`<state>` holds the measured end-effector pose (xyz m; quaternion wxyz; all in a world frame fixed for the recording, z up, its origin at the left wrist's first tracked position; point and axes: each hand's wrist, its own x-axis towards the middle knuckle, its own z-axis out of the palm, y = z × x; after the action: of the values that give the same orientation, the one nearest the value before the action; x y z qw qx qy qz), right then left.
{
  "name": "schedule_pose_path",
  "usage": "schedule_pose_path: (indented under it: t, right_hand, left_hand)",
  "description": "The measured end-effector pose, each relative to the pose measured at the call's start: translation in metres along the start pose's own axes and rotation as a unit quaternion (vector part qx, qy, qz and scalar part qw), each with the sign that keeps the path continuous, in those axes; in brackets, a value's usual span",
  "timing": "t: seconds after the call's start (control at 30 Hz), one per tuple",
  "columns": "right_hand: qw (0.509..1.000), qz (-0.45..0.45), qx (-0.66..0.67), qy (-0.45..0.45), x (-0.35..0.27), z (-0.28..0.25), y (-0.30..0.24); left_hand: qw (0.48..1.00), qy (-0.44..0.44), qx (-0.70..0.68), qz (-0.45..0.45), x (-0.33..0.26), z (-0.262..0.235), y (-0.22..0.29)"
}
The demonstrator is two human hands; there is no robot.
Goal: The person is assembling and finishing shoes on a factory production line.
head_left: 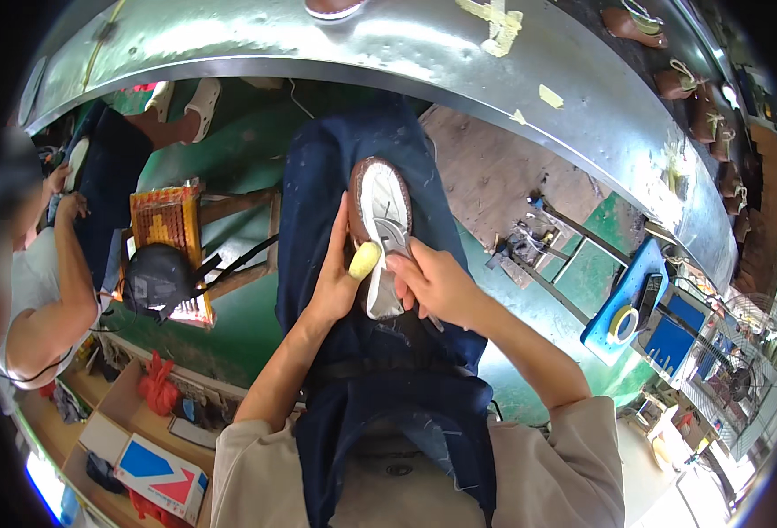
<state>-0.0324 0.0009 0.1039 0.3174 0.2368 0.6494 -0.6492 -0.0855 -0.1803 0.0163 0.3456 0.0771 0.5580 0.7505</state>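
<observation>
A brown and white shoe [383,202] lies on my lap, its toe pointing away from me and a pale flap nearest my body. My left hand [339,277] is closed around its left side, and a yellow cover [365,260] wraps the thumb. At the shoe's right side my right hand [432,283] is closed, fingers pinched close to a grey curved piece [392,232] over the opening. A thin dark tip shows below that hand; what the fingers grip is mostly hidden.
A curved metal table [388,42] spans the far side, bearing tape scraps. Brown shoes [703,121] line up at the right. A co-worker [50,282] sits at left beside a beaded-seat chair [167,216]. A blue board [622,308] with a tape roll stands right; open boxes [111,396] lie lower left.
</observation>
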Motion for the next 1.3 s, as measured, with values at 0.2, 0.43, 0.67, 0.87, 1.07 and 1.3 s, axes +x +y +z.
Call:
schedule_pose_path:
  t: [0.2,0.43,0.67,0.87,1.07,1.3]
  right_hand:
    - [0.879,-0.284,-0.352,0.152,-0.023,-0.030,-0.008]
    - [0.800,-0.307,-0.513,0.054,0.001,-0.035,0.001]
    - [0.799,-0.353,-0.480,0.084,0.000,-0.028,0.007]
    - [0.976,0.002,-0.208,-0.057,-0.011,-0.051,-0.008]
    - [0.968,0.045,-0.188,-0.159,0.009,-0.055,-0.043]
    - [0.949,-0.114,-0.258,0.143,0.012,-0.003,0.014]
  left_hand:
    - [0.981,0.012,0.193,0.028,-0.003,0.020,0.013]
    - [0.962,-0.045,0.270,0.011,-0.008,0.006,0.010]
    - [0.954,-0.086,0.287,-0.029,-0.009,0.009,0.029]
    - [0.990,0.017,-0.107,-0.091,0.003,0.006,0.008]
    - [0.994,0.033,-0.095,-0.053,0.005,0.007,0.011]
    - [0.979,0.099,-0.144,-0.107,0.035,0.028,0.012]
